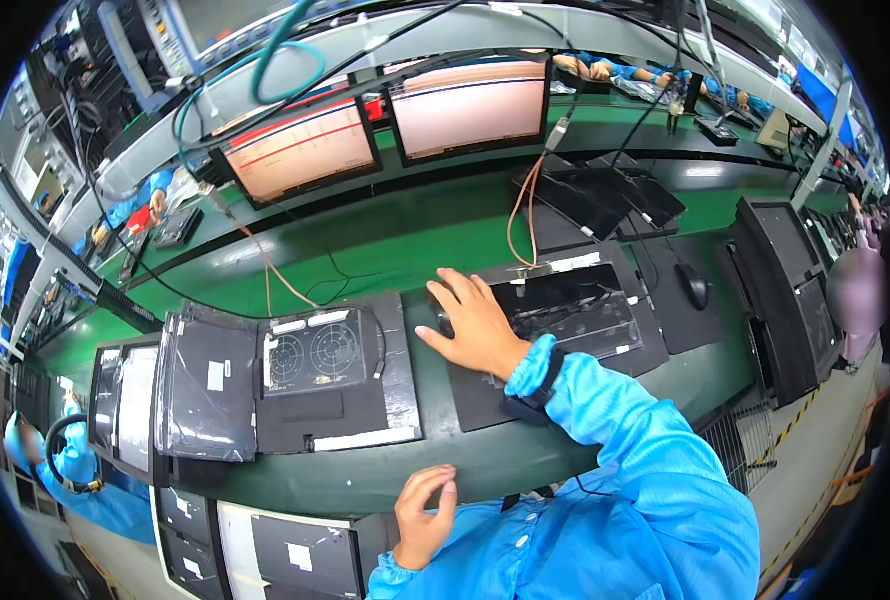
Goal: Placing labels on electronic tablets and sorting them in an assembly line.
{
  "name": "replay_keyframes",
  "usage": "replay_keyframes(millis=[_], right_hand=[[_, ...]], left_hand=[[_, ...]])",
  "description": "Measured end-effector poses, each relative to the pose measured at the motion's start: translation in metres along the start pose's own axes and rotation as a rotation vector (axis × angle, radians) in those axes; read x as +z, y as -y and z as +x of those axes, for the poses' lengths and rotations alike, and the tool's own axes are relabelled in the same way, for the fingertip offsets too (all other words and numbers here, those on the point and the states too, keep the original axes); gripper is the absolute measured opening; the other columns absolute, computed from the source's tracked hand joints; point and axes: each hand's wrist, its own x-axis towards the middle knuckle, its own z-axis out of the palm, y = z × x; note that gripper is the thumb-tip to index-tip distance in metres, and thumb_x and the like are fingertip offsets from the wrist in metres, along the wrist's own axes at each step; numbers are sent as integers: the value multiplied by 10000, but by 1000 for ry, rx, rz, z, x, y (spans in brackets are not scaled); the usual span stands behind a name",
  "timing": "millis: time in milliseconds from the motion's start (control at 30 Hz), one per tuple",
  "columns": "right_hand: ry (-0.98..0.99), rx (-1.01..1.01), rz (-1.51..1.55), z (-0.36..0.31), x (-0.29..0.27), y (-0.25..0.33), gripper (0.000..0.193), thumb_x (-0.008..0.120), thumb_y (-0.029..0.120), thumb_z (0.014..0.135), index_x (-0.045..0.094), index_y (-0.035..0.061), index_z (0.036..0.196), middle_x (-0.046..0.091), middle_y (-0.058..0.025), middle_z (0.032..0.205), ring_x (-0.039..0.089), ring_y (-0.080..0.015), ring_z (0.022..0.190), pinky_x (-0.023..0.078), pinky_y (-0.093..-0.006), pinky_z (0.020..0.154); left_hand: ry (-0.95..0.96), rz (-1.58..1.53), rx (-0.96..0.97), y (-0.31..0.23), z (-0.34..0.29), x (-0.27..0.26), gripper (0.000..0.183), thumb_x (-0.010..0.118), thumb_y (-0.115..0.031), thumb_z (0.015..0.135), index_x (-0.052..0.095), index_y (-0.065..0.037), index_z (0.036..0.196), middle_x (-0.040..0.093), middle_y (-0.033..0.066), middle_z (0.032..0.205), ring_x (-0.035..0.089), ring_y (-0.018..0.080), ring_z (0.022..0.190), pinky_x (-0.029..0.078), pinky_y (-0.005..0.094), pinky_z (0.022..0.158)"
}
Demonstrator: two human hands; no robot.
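Note:
My right hand is stretched out over the bench with its fingers spread. It is beside a dark flat device with a glossy panel on a black foam pad. A small dark shape shows under its fingers, mostly covered, and I cannot tell its kind. Close to my body, past the bench's front edge, my left hand is loosely curled, thumb near the fingertips, with nothing visible in it. Left of the right hand lies a foam-lined tray bearing a flat panel with two round target patterns.
Two lit monitors stand at the back. Stacked black trays lie at the left, and others at the right. A computer mouse rests on a dark mat. Cables hang from the overhead rail. Another person in blue is at far left.

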Motion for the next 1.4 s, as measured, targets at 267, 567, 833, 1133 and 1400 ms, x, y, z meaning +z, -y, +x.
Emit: replay_keyframes(millis=[267, 567, 833, 1133, 1400], right_hand=[[-824, 254, 69, -76, -195, -147, 142, 680, 38, 889, 645, -7, 1019, 640, -141, 977, 646, -263, 898, 518, -375, 803], [-107, 1014, -396, -50, -236, -452, 759, 649, 598, 885, 588, 29, 1382, 631, -245, 1296, 574, -395, 1267, 452, -452, 1094], [368, 993, -146, -9, -217, -493, 691, 684, 558, 880, 718, -97, 1099, 690, -290, 1200, 670, -428, 1111, 508, -461, 983], [444, 1208, 457, 10, -227, -462, 820, 781, 355, 900, 429, -195, 1396, 487, -298, 1459, 568, -408, 1275, 582, -561, 901], [294, 1207, 1115, 1, -210, -472, 458, 739, 413, 895, 703, 53, 1176, 756, -44, 1112, 681, -223, 995, 503, -351, 931]], left_hand=[[96, 149, -19, -10, 49, 7, 137, 682, 20, 891, 732, 6, 1017, 735, 150, 1032, 709, 277, 964, 542, 359, 891], [222, -367, -378, -51, 186, 72, 406, 615, -112, 994, 547, 40, 1364, 656, 151, 1256, 622, 233, 1189, 478, 364, 1039], [160, -401, -596, 14, 346, 175, 586, 537, -160, 1021, 330, 94, 1507, 408, 249, 1537, 409, 343, 1442, 343, 481, 1199], [387, -100, -868, 37, 427, 240, 351, 601, -306, 972, 646, -8, 1153, 689, 152, 1142, 633, 279, 1140, 429, 460, 1023], [457, -311, -869, 44, 436, 236, 239, 758, -137, 909, 655, 28, 1047, 700, 139, 963, 717, 277, 860, 622, 408, 755]])
